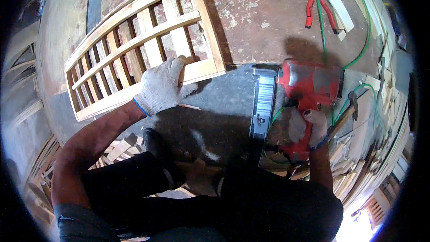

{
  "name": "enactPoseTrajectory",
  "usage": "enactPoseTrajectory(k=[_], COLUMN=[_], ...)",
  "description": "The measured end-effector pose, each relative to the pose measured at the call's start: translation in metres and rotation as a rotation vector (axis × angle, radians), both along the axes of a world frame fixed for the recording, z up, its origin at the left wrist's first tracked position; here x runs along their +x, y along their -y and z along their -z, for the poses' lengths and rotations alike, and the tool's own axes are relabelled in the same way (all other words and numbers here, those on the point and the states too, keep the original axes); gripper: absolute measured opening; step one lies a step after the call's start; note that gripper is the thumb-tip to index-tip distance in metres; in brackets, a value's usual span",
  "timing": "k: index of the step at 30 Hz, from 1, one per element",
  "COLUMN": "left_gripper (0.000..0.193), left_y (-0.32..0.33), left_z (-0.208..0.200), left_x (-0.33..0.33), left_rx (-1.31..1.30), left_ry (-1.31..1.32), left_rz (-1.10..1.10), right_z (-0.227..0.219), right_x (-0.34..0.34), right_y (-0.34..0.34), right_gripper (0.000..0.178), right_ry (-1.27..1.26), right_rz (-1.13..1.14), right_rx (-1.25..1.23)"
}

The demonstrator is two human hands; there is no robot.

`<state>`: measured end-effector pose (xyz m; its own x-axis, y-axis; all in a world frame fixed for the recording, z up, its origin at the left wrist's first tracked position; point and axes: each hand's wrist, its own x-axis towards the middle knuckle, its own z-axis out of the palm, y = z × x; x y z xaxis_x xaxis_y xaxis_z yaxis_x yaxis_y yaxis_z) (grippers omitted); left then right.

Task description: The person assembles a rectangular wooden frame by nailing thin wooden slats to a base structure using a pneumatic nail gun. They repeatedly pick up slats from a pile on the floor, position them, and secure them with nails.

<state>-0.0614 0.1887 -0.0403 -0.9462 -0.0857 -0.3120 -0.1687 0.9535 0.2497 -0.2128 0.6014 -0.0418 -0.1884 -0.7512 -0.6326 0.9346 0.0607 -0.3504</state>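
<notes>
The pale wooden slatted frame [134, 42] lies on the worn red-brown and grey surface [251, 18]. On its near rail rests the white-gloved left hand [160, 86], thumb spread; whether it grips, I cannot tell. Right of the frame, the white-gloved right hand [317, 129] wraps the handle of a red nail gun [313, 83]; farther right of the frame lies a wooden-handled hammer [354, 106].

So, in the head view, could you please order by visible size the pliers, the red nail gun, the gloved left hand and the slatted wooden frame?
1. Slatted wooden frame
2. Red nail gun
3. Gloved left hand
4. Pliers

Nearness to the camera may enlarge the nail gun.
</notes>
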Motion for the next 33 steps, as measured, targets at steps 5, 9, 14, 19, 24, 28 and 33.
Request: enactPoseTrajectory(k=[5,9,14,19,24,28,33], left_gripper=[0.069,0.068,0.069,0.07,0.07,0.069,0.069], left_y=[0.0,-0.001,0.003,0.002,0.002,0.003,0.006], left_z=[0.004,0.002,0.007,0.006,0.005,0.006,0.009], left_x=[0.0,-0.002,0.002,-0.001,-0.001,-0.001,0.002], left_rx=[-0.023,-0.048,-0.086,-0.065,-0.072,-0.056,-0.038], left_ry=[-0.013,0.022,0.009,0.03,0.049,0.047,0.08], left_rz=[0.028,0.052,0.099,0.089,0.092,0.095,0.086], right_z=[0.015,0.03,0.041,0.034,0.029,0.023,0.03], right_x=[-0.008,-0.019,-0.027,-0.031,-0.043,-0.048,-0.05], right_y=[0.023,0.019,0.025,0.03,0.036,0.042,0.038], right_gripper=[0.04,0.038,0.037,0.036,0.035,0.038,0.043], right_ry=[0.139,0.116,0.266,0.233,0.231,0.327,0.231], right_rz=[0.038,-0.063,-0.121,-0.107,-0.162,-0.124,-0.206], right_rx=[-0.025,-0.085,-0.175,-0.115,-0.066,0.007,-0.034])
